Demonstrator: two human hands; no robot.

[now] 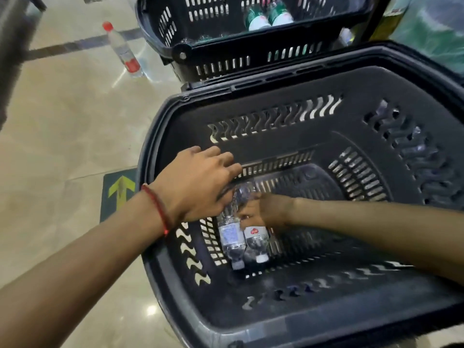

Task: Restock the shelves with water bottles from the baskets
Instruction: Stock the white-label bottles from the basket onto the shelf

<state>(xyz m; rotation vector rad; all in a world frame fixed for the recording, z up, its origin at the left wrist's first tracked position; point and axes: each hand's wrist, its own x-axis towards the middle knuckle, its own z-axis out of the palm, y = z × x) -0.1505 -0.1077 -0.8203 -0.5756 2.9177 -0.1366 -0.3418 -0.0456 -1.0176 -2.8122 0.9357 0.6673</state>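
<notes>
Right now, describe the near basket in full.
The near basket is dark plastic with a thick rim, wavy slots in its walls and straight slots in its floor. It sits just in front of a second basket. Two clear bottles lie side by side on its floor, caps nearest the camera. The left hand and right hand reach in, each gripping one.
</notes>
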